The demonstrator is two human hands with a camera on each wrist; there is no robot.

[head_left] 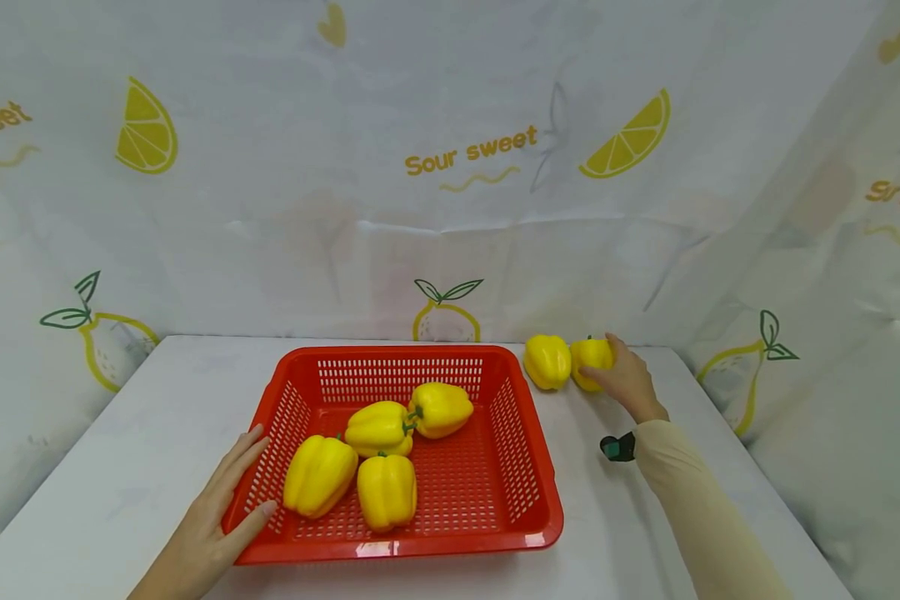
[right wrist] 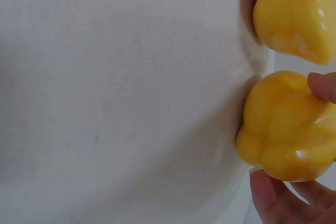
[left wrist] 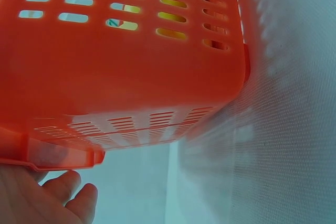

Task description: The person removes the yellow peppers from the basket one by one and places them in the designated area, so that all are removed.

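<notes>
At the table's back right, my right hand point(head_left: 624, 379) holds a yellow bell pepper point(head_left: 592, 360) between thumb and fingers. The right wrist view shows the thumb against one side of this pepper point(right wrist: 286, 127) and fingertips point(right wrist: 265, 192) at the opposite side. Just left of it lies a second yellow bell pepper point(head_left: 547, 362). My left hand point(head_left: 213, 517) rests at the left rim of a red plastic basket point(head_left: 465, 500), its thumb over the edge and its fingers extended along it. Several yellow bell peppers point(head_left: 387, 492) with green stems lie inside, mostly towards the left and middle.
A white-covered table point(head_left: 150, 433) carries the basket. Behind it and at both sides hang white sheets point(head_left: 270, 225) printed with lemons and lettering. A small dark object point(head_left: 618, 447) juts out beside the right wrist, above the table.
</notes>
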